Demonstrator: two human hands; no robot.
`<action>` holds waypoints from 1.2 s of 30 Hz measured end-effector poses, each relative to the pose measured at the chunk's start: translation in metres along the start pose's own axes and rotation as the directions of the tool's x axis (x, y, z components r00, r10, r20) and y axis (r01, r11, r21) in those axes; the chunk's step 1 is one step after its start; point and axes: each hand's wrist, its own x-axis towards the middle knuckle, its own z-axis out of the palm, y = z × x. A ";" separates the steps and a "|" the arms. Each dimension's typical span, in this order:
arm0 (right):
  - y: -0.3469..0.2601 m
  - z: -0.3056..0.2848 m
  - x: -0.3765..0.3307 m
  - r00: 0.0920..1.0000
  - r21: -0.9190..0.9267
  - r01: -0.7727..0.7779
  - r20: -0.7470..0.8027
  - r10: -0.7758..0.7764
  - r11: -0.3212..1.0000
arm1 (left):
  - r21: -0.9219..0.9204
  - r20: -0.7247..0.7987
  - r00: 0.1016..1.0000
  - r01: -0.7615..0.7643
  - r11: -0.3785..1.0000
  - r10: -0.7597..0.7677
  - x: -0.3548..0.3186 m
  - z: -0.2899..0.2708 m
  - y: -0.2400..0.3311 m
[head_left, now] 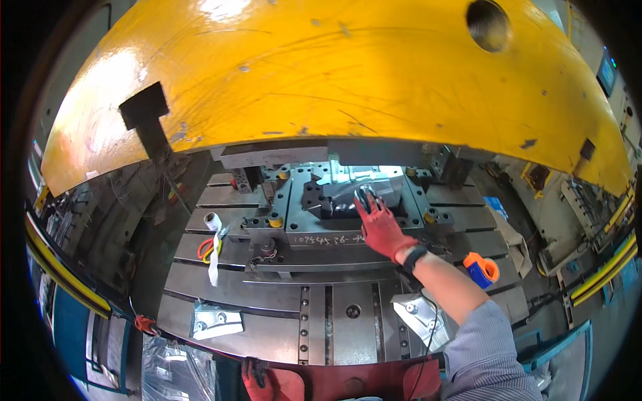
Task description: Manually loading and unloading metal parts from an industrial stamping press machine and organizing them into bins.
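Note:
My right hand [378,224], in a red glove with dark fingertips, reaches forward into the press. Its outstretched fingers lie over a grey formed sheet-metal part [388,189] on the lower die [314,237]; they appear to touch it, and no grip around it shows. My left hand [257,379], in a matching glove, is low by the front edge of the press bed [261,337]. Its fingers look loosely apart with nothing visible in them, and its lower part is cut off by the picture's edge.
A yellow press ram [321,80] hangs over the die. On the bed are a white roll [212,220], red-and-yellow-handled scissors [207,250], an orange-and-blue tape roll [483,269] and two bright metal pieces, left [217,322] and right [420,317]. Clear plastic sheeting [175,371] lies front left.

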 end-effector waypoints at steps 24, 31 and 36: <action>-0.066 0.080 -0.583 0.249 0.455 -0.846 0.798 0.548 -0.278 | -0.264 0.873 0.409 0.855 0.447 -0.266 -0.061 0.046 -0.227; -0.080 0.112 -0.593 0.455 0.645 -0.762 0.596 0.661 -0.056 | -0.350 0.835 0.498 0.808 0.474 -0.232 -0.066 0.046 -0.220; -0.085 0.102 -0.578 0.466 0.620 -0.785 0.607 0.644 -0.016 | -0.322 0.866 0.432 0.867 0.380 -0.253 -0.062 0.023 -0.247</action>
